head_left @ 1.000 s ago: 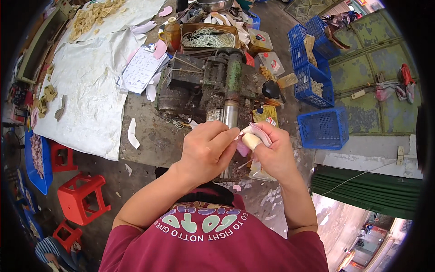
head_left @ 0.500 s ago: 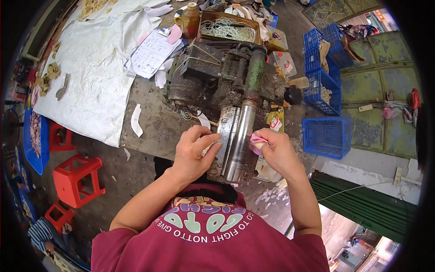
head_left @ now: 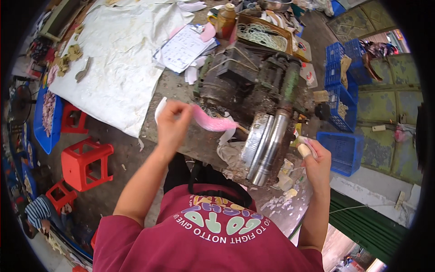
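Note:
My left hand point(head_left: 174, 120) is closed, its fingertips pinching one end of a curved pink strip point(head_left: 215, 123). The strip stretches rightward over the bench edge toward the machine and looks slightly blurred. Part of a white curved piece point(head_left: 160, 109) shows behind that hand. To the right of the machine, my right hand point(head_left: 321, 158) grips a small stack of thin pale pink pieces point(head_left: 309, 147); something cream-coloured shows at its thumb. Between my hands, the greasy machine point(head_left: 240, 75) holds two shiny metal rollers point(head_left: 273, 147) side by side.
A white sheet point(head_left: 108, 59) covers the bench's left side. Papers point(head_left: 183, 49), a brown jug point(head_left: 225, 20) and a box of pale cords point(head_left: 265, 38) stand beyond the machine. Red stools point(head_left: 87, 164) are at left, blue crates point(head_left: 339, 152) at right. Scraps litter the floor.
My left hand has moved left from the rollers, and a pink strip now shows stretched out from it. My right hand has drawn away rightward with its pink pieces. The view has shifted.

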A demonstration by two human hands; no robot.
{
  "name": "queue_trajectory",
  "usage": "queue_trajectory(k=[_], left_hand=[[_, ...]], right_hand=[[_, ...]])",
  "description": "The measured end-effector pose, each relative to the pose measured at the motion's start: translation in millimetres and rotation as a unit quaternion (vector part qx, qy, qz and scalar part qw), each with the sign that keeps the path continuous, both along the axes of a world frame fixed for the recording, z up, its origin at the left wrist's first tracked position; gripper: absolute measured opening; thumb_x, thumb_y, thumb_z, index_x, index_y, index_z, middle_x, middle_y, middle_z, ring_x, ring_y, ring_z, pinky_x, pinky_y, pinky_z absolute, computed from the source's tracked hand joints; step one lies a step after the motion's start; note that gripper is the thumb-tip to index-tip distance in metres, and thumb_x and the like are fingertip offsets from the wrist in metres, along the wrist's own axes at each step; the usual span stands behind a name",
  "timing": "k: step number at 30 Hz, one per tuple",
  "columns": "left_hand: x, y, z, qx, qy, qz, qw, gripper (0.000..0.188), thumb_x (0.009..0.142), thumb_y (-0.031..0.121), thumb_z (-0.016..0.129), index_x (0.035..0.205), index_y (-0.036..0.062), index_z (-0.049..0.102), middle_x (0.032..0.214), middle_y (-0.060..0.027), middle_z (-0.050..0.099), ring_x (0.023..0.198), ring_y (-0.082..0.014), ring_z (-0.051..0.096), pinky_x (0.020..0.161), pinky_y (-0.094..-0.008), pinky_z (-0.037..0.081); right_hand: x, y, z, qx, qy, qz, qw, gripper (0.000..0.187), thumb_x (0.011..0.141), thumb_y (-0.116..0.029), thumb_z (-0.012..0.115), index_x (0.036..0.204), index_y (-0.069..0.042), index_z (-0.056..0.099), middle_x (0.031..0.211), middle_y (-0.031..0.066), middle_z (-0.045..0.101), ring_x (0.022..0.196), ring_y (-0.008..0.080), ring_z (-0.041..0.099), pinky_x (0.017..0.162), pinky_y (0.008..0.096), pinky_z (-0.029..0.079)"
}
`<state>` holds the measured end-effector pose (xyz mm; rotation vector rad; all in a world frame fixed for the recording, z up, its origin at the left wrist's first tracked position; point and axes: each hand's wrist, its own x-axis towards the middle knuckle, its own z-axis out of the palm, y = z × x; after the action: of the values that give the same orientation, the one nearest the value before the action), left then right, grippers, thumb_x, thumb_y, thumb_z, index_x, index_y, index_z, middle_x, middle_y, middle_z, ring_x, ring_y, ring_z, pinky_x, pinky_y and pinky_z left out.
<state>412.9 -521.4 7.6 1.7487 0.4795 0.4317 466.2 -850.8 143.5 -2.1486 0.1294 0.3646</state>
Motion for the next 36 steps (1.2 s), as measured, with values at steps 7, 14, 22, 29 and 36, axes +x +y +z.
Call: queue_trajectory(k=[7,14,22,29,36], left_hand=[[-32.6,97.4,-73.8,0.378,0.01,-0.073,0.923,0.012,0.074,0.004,0.068,0.085,0.0069,0.063,0.088,-0.0097,0.058,0.087,-0.0296,0.058,0.078,-0.0385,0.045],[-84.0,60.2,-80.7,0.461,0.138,-0.149,0.864,0.038,0.063,-0.003,0.062,0.098,0.0125,0.065,0.123,-0.0127,0.046,0.117,-0.0328,0.044,0.1,-0.0504,0.03],[-16.5,-73.1,87.2,-0.179,-0.044,-0.258,0.948,0.009,0.078,0.007,0.07,0.087,0.0039,0.069,0.088,-0.0061,0.061,0.088,-0.0145,0.057,0.081,-0.0284,0.044],[7.6,-95.5,129.8,-0.448,0.019,-0.288,0.846,0.01,0.081,0.009,0.07,0.082,-0.0001,0.068,0.084,-0.0033,0.063,0.078,-0.0068,0.056,0.072,-0.0233,0.044],[16.2,-93.5,122.6,-0.261,-0.065,-0.379,0.885,0.012,0.087,0.004,0.062,0.095,-0.0029,0.067,0.098,-0.0035,0.06,0.092,-0.0113,0.057,0.08,-0.0254,0.044]], right_hand=[[-9.7,19.6,2.2,0.015,0.002,0.039,0.999,0.025,0.084,-0.005,0.064,0.109,-0.001,0.064,0.088,-0.0013,0.062,0.069,0.0032,0.05,0.056,0.0187,0.039],[-11.0,28.6,9.9,0.027,-0.015,0.098,0.995,0.039,0.079,-0.007,0.071,0.117,-0.001,0.06,0.082,-0.0044,0.055,0.071,0.0054,0.047,0.063,0.0208,0.041],[-12.8,75.0,33.0,0.072,0.033,0.167,0.983,0.056,0.072,-0.01,0.077,0.122,0.001,0.053,0.081,-0.0008,0.055,0.072,0.0046,0.05,0.061,0.0209,0.041],[-13.9,91.3,46.2,0.031,0.026,0.244,0.969,0.068,0.071,-0.018,0.078,0.128,0.002,0.047,0.098,0.0127,0.062,0.079,0.0148,0.058,0.069,0.0294,0.048],[-0.4,66.5,39.2,0.215,0.044,0.245,0.944,0.063,0.077,-0.022,0.075,0.13,-0.001,0.048,0.098,-0.002,0.061,0.077,0.0055,0.052,0.07,0.0223,0.045]])
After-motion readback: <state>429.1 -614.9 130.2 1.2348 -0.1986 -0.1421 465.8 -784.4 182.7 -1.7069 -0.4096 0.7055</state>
